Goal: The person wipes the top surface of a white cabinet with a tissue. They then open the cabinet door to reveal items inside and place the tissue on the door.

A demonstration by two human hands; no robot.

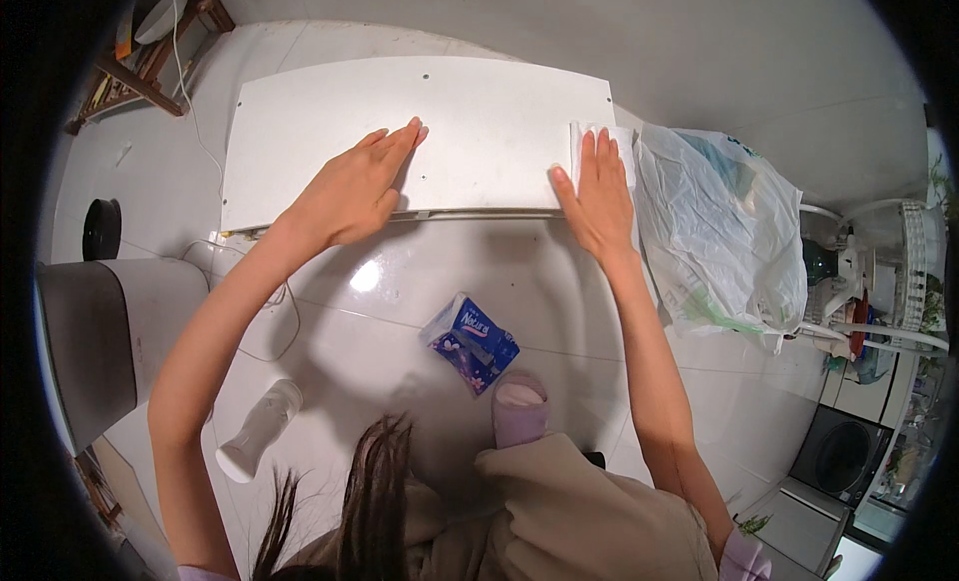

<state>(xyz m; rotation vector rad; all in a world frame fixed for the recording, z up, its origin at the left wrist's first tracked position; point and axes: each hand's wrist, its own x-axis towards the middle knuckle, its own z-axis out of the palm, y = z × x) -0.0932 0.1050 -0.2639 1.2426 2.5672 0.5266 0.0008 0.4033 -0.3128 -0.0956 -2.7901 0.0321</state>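
A white rectangular panel [494,143] with small screws lies across the floor in front of me. My left hand [359,180] rests on its middle, fingers extended, holding nothing. Over the panel's right end, my right hand [601,187] lies flat, thumb spread, and holds a folded white tissue [625,157] pressed beneath its fingers. Part of the tissue is hidden under the hand. Between my arms, a blue soft pack of tissues [476,341] lies on the floor near my slipper [521,409].
A white plastic bag [719,236] sits against the panel's right side, before a white rack [910,274]. At left are a grey bin-like box [90,341], a black round object [102,229], a loose cable [298,319] and a white bottle [258,431] lying on its side.
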